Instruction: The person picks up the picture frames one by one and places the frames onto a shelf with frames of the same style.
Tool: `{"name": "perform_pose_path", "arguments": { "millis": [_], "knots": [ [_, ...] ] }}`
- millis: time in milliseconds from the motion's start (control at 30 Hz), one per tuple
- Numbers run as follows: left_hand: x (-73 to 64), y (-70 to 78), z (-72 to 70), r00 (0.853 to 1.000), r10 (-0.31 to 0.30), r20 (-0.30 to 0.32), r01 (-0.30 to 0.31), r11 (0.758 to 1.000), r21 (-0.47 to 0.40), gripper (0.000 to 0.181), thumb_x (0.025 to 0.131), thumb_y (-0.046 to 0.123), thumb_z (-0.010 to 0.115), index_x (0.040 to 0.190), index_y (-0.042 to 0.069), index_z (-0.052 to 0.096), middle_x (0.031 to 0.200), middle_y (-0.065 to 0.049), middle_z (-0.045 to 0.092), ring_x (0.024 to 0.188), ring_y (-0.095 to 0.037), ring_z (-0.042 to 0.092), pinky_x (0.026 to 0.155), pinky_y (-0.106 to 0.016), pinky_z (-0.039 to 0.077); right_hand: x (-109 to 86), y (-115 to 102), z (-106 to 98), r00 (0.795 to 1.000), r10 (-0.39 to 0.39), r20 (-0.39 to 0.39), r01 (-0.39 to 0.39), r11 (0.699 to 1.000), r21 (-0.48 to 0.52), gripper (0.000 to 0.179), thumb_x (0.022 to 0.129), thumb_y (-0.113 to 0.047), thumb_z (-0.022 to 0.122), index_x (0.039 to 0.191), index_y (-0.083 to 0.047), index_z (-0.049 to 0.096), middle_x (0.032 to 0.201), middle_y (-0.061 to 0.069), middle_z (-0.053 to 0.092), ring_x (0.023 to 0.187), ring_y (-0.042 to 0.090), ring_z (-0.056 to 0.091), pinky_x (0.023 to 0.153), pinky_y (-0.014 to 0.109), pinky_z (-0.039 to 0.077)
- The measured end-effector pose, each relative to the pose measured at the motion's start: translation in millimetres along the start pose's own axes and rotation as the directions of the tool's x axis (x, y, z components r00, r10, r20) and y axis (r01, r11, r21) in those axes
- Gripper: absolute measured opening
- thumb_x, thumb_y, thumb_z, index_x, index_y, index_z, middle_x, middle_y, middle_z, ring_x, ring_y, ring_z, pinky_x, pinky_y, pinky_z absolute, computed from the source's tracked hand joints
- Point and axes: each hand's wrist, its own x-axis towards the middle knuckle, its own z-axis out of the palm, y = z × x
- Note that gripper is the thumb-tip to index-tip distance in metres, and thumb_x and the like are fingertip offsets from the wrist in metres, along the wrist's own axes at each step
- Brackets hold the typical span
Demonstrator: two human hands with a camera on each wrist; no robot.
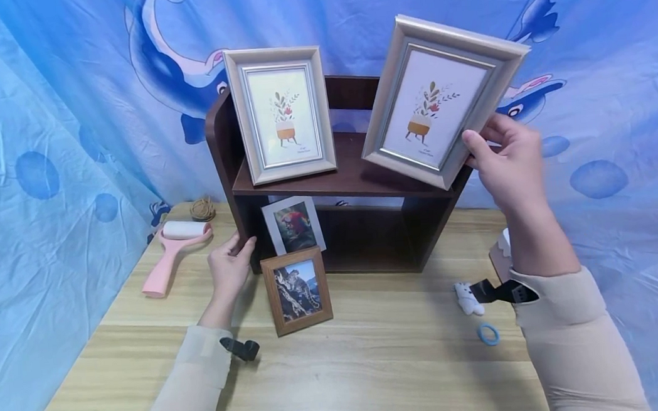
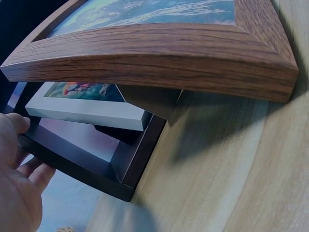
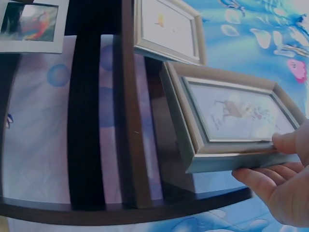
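Observation:
My right hand (image 1: 514, 163) grips a silver picture frame (image 1: 445, 98) by its right edge, thumb on the front and fingers behind. That frame tilts over the right part of the dark brown shelf (image 1: 355, 169). My left hand (image 1: 232, 268) pinches the lower left side panel of the shelf, as the left wrist view also shows. A matching silver frame (image 1: 281, 115) stands upright on the upper board at left. Below, a white frame (image 1: 294, 225) with a parrot picture leans in the lower compartment. In front of it, a wooden frame (image 1: 297, 291) with a leopard picture stands on the table.
A pink lint roller (image 1: 165, 266) and a coil of twine (image 1: 202, 209) lie left of the shelf. At right are a small white figurine (image 1: 468, 299), a blue ring (image 1: 488, 334) and a brown-and-white object (image 1: 500, 255) partly behind my right forearm. A blue curtain hangs behind.

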Motion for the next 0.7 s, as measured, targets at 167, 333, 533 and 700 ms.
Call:
{"name": "perform_pose_path", "arguments": {
  "millis": [167,333,533,700],
  "knots": [
    [0.7,-3.4,-0.1,1.0,0.006,0.002,-0.006,1.0,-0.002,0.031,0.09,-0.005,0.071,0.12,-0.01,0.066,0.117,-0.028,0.065,0.107,-0.038,0.065,0.081,-0.013,0.055,6.9,6.0,13.6,0.999,0.021,-0.039,-0.02,1.0,0.009,0.039,0.101,-0.015,0.063,0.139,-0.007,0.061,0.132,0.015,0.066,0.108,0.024,0.069,0.086,0.032,0.058],
    [-0.2,-1.2,0.0,1.0,0.013,-0.004,-0.013,1.0,0.009,0.031,0.089,-0.005,0.072,0.119,-0.011,0.067,0.115,-0.028,0.066,0.104,-0.032,0.067,0.079,-0.012,0.055,9.4,11.7,26.2,0.995,-0.019,-0.099,0.012,0.997,-0.07,0.037,0.1,-0.015,0.063,0.136,-0.005,0.063,0.127,0.014,0.069,0.103,0.017,0.071,0.088,0.027,0.059],
    [-1.1,1.3,0.2,0.999,0.034,-0.019,-0.034,0.999,0.006,0.029,0.089,-0.007,0.071,0.117,-0.014,0.067,0.112,-0.029,0.066,0.102,-0.034,0.067,0.077,-0.013,0.056,10.8,19.3,45.3,0.979,-0.091,-0.184,0.069,0.99,-0.122,0.032,0.1,-0.01,0.062,0.131,-0.002,0.066,0.121,0.014,0.071,0.098,0.013,0.07,0.081,0.016,0.056],
    [-1.4,0.5,1.2,1.0,0.026,-0.008,-0.026,1.0,0.009,0.029,0.089,-0.007,0.072,0.118,-0.012,0.067,0.112,-0.028,0.067,0.101,-0.026,0.069,0.078,-0.013,0.056,7.4,26.0,54.5,0.963,-0.129,-0.238,0.083,0.978,-0.19,0.032,0.102,-0.012,0.06,0.132,-0.001,0.064,0.124,0.012,0.07,0.108,0.016,0.07,0.093,0.025,0.057]
  ]
}}
